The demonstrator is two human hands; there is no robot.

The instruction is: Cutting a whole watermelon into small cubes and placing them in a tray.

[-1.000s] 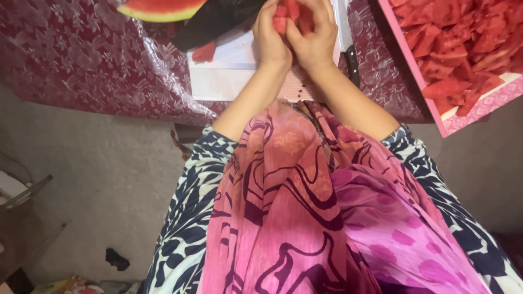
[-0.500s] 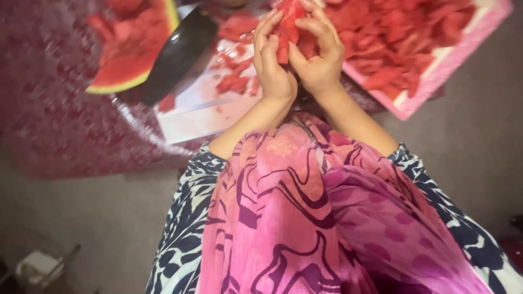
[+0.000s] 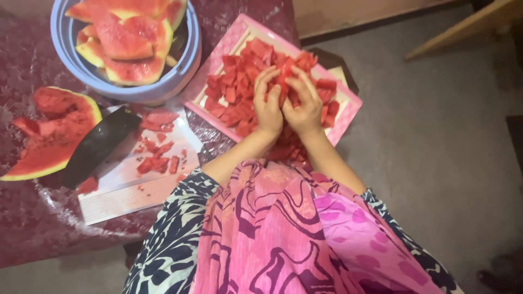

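Two hands were cupped together over the tray, but going left to right first. Far left: watermelon wedge (image 3: 46,136) lay flesh-up on the maroon floral tablecloth (image 3: 32,228), pale rind edge facing the near side. A dark green rind strip (image 3: 98,146) sat against it, one end overlapping the white cutting board (image 3: 131,190). Board carried loose red scraps (image 3: 158,160) in its upper half; near edge was ribbed and bare. Above the board: blue round bowl (image 3: 163,90), filled with cut rind pieces (image 3: 128,46) that had thin red flesh left on them, stacked at angles.

Centre: pink rectangular tray (image 3: 348,109), set diagonally, heaped with watermelon chunks (image 3: 234,100). Left hand (image 3: 268,106) and right hand (image 3: 303,103) were pressed side by side above the tray's middle, fingers curled inward, both clutching a shared handful of red chunks (image 3: 283,81) between them. Handful sat just over the heap, touching or nearly touching it; could not tell which. Both forearms ran down from the tray toward the wearer's body.

Bottom centre: pink patterned scarf (image 3: 283,239) over a navy-and-white print sleeve (image 3: 169,250). Right side: grey floor (image 3: 436,163), with a wooden leg (image 3: 468,24) crossing the top right corner. Tray's right corner hung past the table edge over the floor.
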